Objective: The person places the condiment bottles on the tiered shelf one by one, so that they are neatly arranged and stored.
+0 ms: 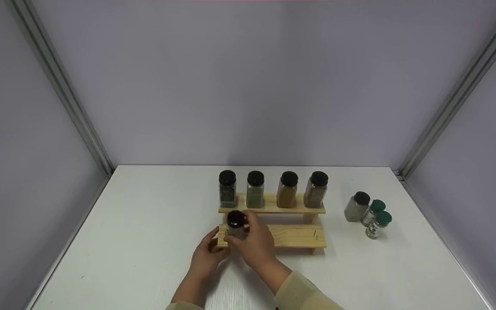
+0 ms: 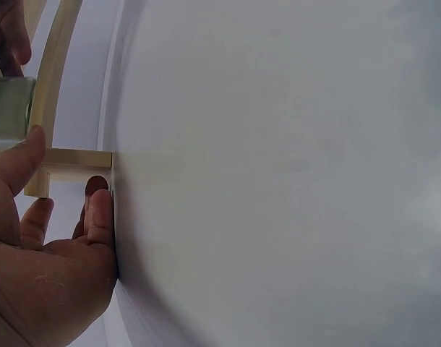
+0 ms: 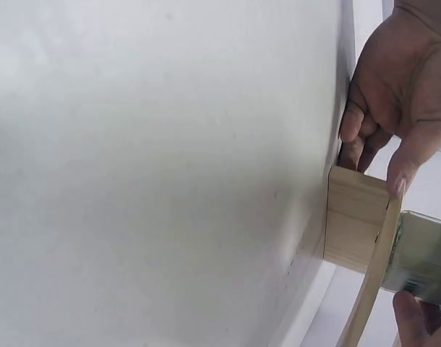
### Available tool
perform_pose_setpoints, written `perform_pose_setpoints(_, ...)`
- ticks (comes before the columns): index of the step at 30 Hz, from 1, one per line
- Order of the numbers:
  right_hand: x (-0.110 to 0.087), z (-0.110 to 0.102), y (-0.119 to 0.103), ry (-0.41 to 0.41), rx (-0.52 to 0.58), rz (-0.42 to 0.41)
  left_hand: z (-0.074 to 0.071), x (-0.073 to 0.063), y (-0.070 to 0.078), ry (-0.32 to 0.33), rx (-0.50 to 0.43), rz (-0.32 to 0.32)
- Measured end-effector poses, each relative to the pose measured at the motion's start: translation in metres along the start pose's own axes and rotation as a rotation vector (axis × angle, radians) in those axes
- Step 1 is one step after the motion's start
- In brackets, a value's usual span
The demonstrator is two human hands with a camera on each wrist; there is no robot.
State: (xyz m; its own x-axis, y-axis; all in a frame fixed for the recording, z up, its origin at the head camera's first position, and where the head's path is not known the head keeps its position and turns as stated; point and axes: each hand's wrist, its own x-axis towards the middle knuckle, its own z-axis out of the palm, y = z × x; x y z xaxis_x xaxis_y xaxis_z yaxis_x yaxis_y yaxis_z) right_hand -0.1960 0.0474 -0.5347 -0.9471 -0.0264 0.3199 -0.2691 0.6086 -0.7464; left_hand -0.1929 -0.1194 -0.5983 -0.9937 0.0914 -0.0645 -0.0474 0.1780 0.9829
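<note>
My right hand point(image 1: 256, 242) holds a glass spice jar point(image 1: 235, 220) with a black cap, upright at the left end of the lower step of a wooden spice rack point(image 1: 295, 237). In the right wrist view the base of this jar point(image 3: 421, 253) meets the step, greenish contents showing through the glass. My left hand point(image 1: 206, 257) grips the left end of that step. In the left wrist view its thumb point(image 2: 27, 155) lies on the board's edge and the other fingers curl by the rack's leg point(image 2: 79, 157).
On the upper step stand several black-capped spice jars point(image 1: 287, 189) in a row. Right of the rack, a black-capped jar point(image 1: 357, 207) and two smaller green-capped jars point(image 1: 379, 224) stand close together on the white table point(image 1: 144, 241). Grey panels point(image 1: 248, 86) enclose the back and sides.
</note>
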Motion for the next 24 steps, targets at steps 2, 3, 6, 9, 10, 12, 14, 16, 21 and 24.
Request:
perform_pose_setpoints(2, 0.001, 0.003, -0.003, -0.006, -0.002, 0.006, 0.000, 0.000, 0.000, 0.004, 0.012, -0.012)
perform_pose_setpoints(3, 0.001, 0.004, -0.004, -0.007, -0.004, 0.008, 0.000, 0.000, 0.000, 0.006, 0.018, -0.013)
perform_pose_setpoints(6, 0.002, 0.007, -0.005, -0.013, 0.001, 0.017, 0.000, 0.000, 0.000, 0.015, 0.037, -0.013)
perform_pose_setpoints(9, 0.004, 0.008, -0.005, -0.019, 0.009, 0.006, 0.001, -0.001, 0.001, 0.022, 0.038, -0.008)
perform_pose_setpoints(10, 0.005, 0.009, -0.004, -0.022, 0.013, 0.000, 0.001, -0.001, 0.002, 0.023, 0.035, -0.008)
perform_pose_setpoints(12, 0.005, 0.010, -0.003, -0.025, 0.019, -0.009, 0.001, -0.003, 0.003, 0.026, 0.031, 0.000)
perform_pose_setpoints(14, 0.006, 0.011, -0.003, -0.029, 0.026, -0.017, 0.001, -0.003, 0.003, 0.031, 0.033, 0.000)
perform_pose_setpoints(16, 0.005, 0.011, -0.002, -0.040, 0.034, -0.004, 0.001, -0.003, 0.004, 0.036, 0.039, 0.003)
perform_pose_setpoints(21, -0.005, 0.003, 0.005, -0.039, 0.093, 0.022, 0.001, -0.003, 0.005, 0.038, 0.043, 0.003)
perform_pose_setpoints(24, -0.013, -0.009, 0.015, 0.038, 0.151, -0.019, 0.000, -0.003, 0.005, 0.037, 0.040, -0.002)
